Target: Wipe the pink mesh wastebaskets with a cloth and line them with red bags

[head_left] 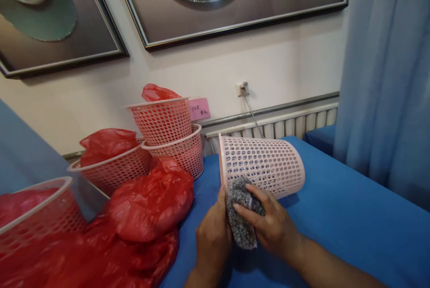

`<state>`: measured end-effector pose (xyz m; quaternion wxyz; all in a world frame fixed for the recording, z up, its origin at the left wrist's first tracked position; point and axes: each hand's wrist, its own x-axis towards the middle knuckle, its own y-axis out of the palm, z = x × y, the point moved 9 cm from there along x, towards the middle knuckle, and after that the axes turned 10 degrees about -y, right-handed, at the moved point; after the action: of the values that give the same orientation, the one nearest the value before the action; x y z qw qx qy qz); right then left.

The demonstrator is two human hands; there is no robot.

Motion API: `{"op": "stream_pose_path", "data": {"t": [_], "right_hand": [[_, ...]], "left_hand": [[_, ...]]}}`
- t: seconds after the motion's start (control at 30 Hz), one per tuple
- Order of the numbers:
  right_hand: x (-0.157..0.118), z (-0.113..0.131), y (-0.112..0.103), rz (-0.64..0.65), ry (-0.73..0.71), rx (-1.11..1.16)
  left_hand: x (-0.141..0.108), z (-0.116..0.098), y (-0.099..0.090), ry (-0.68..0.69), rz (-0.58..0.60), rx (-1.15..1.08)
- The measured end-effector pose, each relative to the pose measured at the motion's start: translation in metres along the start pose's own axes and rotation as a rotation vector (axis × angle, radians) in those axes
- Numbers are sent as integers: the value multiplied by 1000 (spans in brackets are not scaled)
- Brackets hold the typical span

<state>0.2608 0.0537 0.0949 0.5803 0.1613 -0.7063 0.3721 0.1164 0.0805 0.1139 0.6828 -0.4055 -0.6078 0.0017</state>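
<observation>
A pale pink perforated basket lies on its side on the blue-covered table, its rim facing left and its base to the right. My left hand grips the basket at the near part of its rim; some of its fingers are hidden. In my right hand is a fuzzy grey cloth, pressed against the near side of the basket close to the rim, with thumb and fingers bent over it.
Pink baskets holding red plastic bags stand on the left, two of them stacked. Loose red bags lie beside my left hand. Behind are a radiator and wall socket; a blue curtain hangs right.
</observation>
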Motion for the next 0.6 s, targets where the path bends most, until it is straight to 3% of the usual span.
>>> {"op": "stream_pose_path", "data": {"t": [0.07,0.2,0.27,0.3,0.37,0.53,0.6], "right_hand": [[-7,-25,-10,-31,92,-68],[-41,-114,-53,-171,539,-257],[-53,-136,-66,-226,687,-297],[-53,-135,-66,-224,698,-292],[-39,-111,-54,-164,598,-233],[3,4,-4,6,96,29],[3,6,-2,-1,56,26]], "left_hand": [[-1,1,2,-8,19,-16],[-2,-2,6,-28,47,-40],[-3,-6,8,-24,56,-63],[-4,-8,9,-23,61,-72],[-5,-9,10,-27,64,-85],[-11,-11,9,33,55,-160],[-11,-11,10,52,62,-122]]}}
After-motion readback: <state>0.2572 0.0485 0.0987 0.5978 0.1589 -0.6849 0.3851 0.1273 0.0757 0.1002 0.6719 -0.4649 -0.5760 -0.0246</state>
